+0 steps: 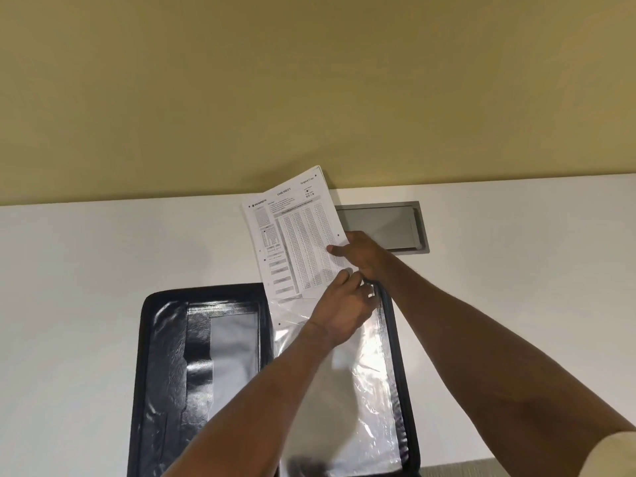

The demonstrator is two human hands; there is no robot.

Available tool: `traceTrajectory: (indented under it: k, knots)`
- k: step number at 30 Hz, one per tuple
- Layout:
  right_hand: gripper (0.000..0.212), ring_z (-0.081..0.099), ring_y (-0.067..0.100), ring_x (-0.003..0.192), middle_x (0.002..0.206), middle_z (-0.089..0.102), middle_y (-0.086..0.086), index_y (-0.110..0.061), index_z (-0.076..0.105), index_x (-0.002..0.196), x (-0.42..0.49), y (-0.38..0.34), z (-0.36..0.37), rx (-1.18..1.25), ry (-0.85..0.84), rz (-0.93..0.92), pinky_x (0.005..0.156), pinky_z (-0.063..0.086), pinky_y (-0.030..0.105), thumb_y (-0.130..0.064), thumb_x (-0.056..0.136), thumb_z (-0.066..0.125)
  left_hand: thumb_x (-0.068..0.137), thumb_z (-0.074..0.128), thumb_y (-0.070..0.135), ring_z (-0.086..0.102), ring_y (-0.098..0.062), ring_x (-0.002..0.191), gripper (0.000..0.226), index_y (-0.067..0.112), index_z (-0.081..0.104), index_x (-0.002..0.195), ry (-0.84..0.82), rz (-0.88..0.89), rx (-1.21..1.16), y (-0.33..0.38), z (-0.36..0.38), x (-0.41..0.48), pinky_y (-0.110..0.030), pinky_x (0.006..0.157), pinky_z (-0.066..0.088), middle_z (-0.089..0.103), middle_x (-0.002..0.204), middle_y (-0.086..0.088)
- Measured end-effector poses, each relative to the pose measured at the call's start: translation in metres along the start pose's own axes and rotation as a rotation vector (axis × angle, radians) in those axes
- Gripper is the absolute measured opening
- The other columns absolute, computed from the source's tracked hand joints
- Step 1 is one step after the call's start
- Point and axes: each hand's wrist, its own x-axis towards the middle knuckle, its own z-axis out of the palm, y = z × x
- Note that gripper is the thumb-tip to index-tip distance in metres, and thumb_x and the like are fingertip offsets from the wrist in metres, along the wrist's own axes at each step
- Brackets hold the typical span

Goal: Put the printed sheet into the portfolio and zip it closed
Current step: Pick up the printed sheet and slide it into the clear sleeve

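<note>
A black zip portfolio (148, 356) lies open flat on the white table, with a glossy pocket on its left half and clear plastic sleeves (364, 390) on its right half. The printed sheet (296, 242), covered in fine grids, stands tilted with its lower end inside the top of a sleeve. My right hand (361, 253) pinches the sheet's right edge, thumb on the front. My left hand (344, 304) grips the sleeve's top edge next to the sheet's lower corner. The zip runs round the open rim.
A grey metal cable hatch (385, 225) is set into the table behind the sheet. A yellow wall (309, 80) rises at the table's far edge. The table's near edge shows at the lower right, by the portfolio's corner.
</note>
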Motion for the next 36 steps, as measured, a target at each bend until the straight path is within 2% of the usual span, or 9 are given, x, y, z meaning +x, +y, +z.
traceTrajectory:
  k: [3,9,12,15,18,23,28,33,36]
  knots:
    - [0.040,0.070,0.026,0.107,0.131,0.071,0.012,-0.005,0.065,0.133,0.001,0.007,-0.003,0.013,-0.007,-0.015,0.090,0.058,0.035,-0.013,0.095,0.072,0.094,0.062,0.018,0.059,-0.028,0.101,0.012,0.019,0.075,0.093,0.013,0.019,0.003,-0.001,-0.002,0.000,-0.043,0.096,0.045,0.074,0.104,-0.002]
    - [0.044,0.065,0.031,0.124,0.140,0.066,0.011,-0.005,0.061,0.139,0.005,0.017,-0.010,-0.004,-0.039,-0.036,0.109,0.051,0.050,-0.016,0.097,0.070,0.097,0.056,0.021,0.061,-0.025,0.101,0.020,0.020,0.075,0.090,-0.027,0.021,-0.056,0.001,-0.009,-0.001,-0.042,0.092,0.047,0.075,0.104,0.000]
    - [0.044,0.064,0.030,0.126,0.142,0.065,0.010,-0.006,0.061,0.139,0.006,0.015,-0.012,-0.036,-0.040,-0.064,0.110,0.050,0.050,-0.016,0.097,0.069,0.096,0.058,0.018,0.062,-0.025,0.104,0.019,0.018,0.075,0.089,-0.036,0.002,-0.080,0.003,-0.011,0.002,-0.042,0.092,0.048,0.075,0.106,-0.001]
    - [0.043,0.067,0.029,0.122,0.139,0.066,0.011,-0.006,0.061,0.139,0.004,0.015,-0.012,-0.004,-0.041,-0.058,0.104,0.055,0.045,-0.016,0.098,0.069,0.096,0.053,0.015,0.060,-0.024,0.098,0.023,0.020,0.069,0.080,-0.050,-0.022,-0.076,0.005,-0.015,0.008,-0.040,0.087,0.048,0.072,0.090,0.001]
    - [0.042,0.067,0.030,0.121,0.138,0.067,0.010,-0.006,0.061,0.139,0.003,0.016,-0.013,0.039,-0.045,-0.053,0.099,0.058,0.043,-0.014,0.098,0.068,0.098,0.047,0.015,0.057,-0.024,0.097,0.029,0.023,0.067,0.078,-0.088,-0.017,-0.035,0.005,-0.016,0.009,-0.039,0.090,0.044,0.069,0.081,0.004]
    - [0.037,0.071,0.025,0.112,0.134,0.070,0.007,-0.010,0.065,0.134,0.003,0.020,-0.014,0.149,-0.054,0.000,0.087,0.061,0.033,-0.012,0.098,0.068,0.089,0.060,0.017,0.054,-0.022,0.091,0.022,0.024,0.063,0.069,-0.150,0.020,0.035,-0.001,-0.016,0.010,-0.039,0.089,0.033,0.060,0.065,0.009]
    - [0.035,0.073,0.008,0.093,0.130,0.072,0.003,-0.013,0.067,0.131,0.004,0.021,-0.011,0.156,-0.038,0.001,0.067,0.060,0.020,-0.013,0.096,0.071,0.074,0.072,0.012,0.058,-0.025,0.101,0.022,0.025,0.062,0.060,-0.203,0.000,0.037,-0.003,-0.016,0.016,-0.042,0.094,0.033,0.067,0.067,0.002]
    - [0.036,0.074,0.002,0.087,0.114,0.074,-0.004,-0.010,0.067,0.131,0.006,0.018,-0.014,0.161,-0.058,0.005,0.066,0.059,0.016,-0.011,0.096,0.071,0.074,0.076,0.013,0.060,-0.028,0.095,0.013,0.022,0.069,0.068,-0.181,-0.013,0.040,-0.004,-0.008,0.017,-0.043,0.092,0.034,0.070,0.068,-0.001]
    - [0.029,0.076,0.001,0.083,0.098,0.077,-0.017,-0.015,0.070,0.123,0.006,0.017,-0.016,0.156,-0.065,0.018,0.062,0.057,0.014,-0.013,0.095,0.073,0.075,0.072,0.006,0.057,-0.028,0.094,0.016,0.019,0.065,0.069,-0.126,-0.003,0.056,-0.005,-0.003,0.017,-0.043,0.089,0.034,0.067,0.067,0.000]
